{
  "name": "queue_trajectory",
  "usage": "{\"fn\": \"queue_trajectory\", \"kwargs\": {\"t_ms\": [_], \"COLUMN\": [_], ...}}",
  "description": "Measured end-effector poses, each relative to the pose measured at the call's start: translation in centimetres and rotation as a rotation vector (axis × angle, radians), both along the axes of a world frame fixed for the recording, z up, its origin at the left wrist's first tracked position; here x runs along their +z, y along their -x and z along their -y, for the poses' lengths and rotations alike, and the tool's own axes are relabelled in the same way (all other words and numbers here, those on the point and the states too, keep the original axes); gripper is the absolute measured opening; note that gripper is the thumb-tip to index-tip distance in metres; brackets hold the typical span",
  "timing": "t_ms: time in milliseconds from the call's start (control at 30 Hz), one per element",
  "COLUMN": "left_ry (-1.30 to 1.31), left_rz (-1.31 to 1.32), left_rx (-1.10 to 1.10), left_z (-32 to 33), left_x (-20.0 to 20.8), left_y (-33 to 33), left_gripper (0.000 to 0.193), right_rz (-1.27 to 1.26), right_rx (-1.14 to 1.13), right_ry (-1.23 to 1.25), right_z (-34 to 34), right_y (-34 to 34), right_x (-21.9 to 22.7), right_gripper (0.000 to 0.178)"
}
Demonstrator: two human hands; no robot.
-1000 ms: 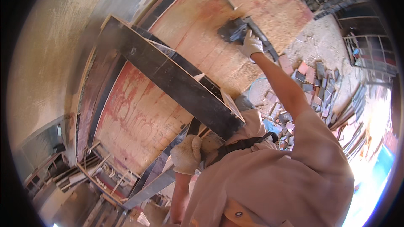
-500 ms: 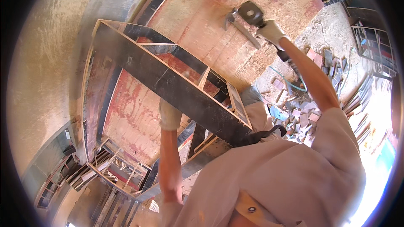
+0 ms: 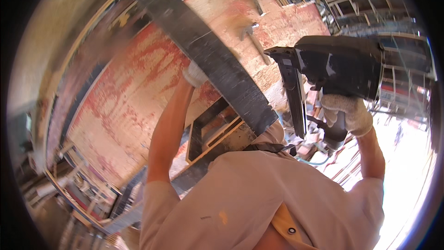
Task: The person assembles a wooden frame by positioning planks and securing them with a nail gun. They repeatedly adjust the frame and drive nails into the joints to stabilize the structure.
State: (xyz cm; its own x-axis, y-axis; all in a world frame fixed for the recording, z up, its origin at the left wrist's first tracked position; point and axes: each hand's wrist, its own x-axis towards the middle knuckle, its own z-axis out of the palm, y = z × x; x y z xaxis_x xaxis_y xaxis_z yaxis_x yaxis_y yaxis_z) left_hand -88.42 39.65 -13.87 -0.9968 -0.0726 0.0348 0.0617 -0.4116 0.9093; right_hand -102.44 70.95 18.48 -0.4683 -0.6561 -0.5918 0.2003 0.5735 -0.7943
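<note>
My right hand (image 3: 347, 113), in a pale work glove, is closed around the handle of a black nail gun (image 3: 340, 65). The gun is raised to the right of the frame, its long magazine pointing down and an air hose at its grip. A large wooden frame (image 3: 203, 48) of dark-faced boards stands tilted in front of me. My gloved left hand (image 3: 196, 75) grips the frame's long dark board at its near-left edge, its fingertips hidden by the board. Beyond the frame a hammer (image 3: 254, 41) lies on the red-stained worktop (image 3: 134, 83).
Loose wood pieces and offcuts lie on the ground at the right, partly behind the nail gun. A light blue hose (image 3: 314, 162) runs beneath it. Lumber racks (image 3: 365, 0) stand at the far right. More timber (image 3: 92, 194) is stacked at the lower left.
My right hand has brought the nail gun from over the far worktop, near the hammer, back toward me and to the right. My left hand stays at the frame's board; the view has shifted.
</note>
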Motion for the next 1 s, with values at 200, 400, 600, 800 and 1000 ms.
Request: {"fn": "queue_trajectory", "kwargs": {"t_ms": [200,400,600,800,1000], "left_ry": [0.206,0.277,0.273,0.282,0.297], "left_rz": [-0.147,-0.210,-0.224,-0.236,-0.246], "left_rx": [0.127,0.229,0.249,0.230,0.221], "left_z": [-0.6,-1.2,-0.9,-0.9,-1.0], "left_x": [-1.7,-3.1,-4.8,-5.4,-5.8], "left_y": [0.5,1.6,2.9,3.1,3.0], "left_gripper": [0.032,0.034,0.036,0.038,0.040], "right_rz": [-0.066,-0.153,-0.195,-0.114,-0.113], "right_rx": [0.061,0.119,0.134,0.227,0.248], "right_ry": [-0.060,-0.107,-0.247,-0.251,-0.245], "right_z": [3.3,6.8,8.1,7.3,7.4], "right_y": [-3.3,-4.6,-4.1,-2.3,-1.8], "right_x": [1.4,2.1,2.6,1.7,1.3], "right_gripper": [0.020,0.020,0.014,0.010,0.013]}}
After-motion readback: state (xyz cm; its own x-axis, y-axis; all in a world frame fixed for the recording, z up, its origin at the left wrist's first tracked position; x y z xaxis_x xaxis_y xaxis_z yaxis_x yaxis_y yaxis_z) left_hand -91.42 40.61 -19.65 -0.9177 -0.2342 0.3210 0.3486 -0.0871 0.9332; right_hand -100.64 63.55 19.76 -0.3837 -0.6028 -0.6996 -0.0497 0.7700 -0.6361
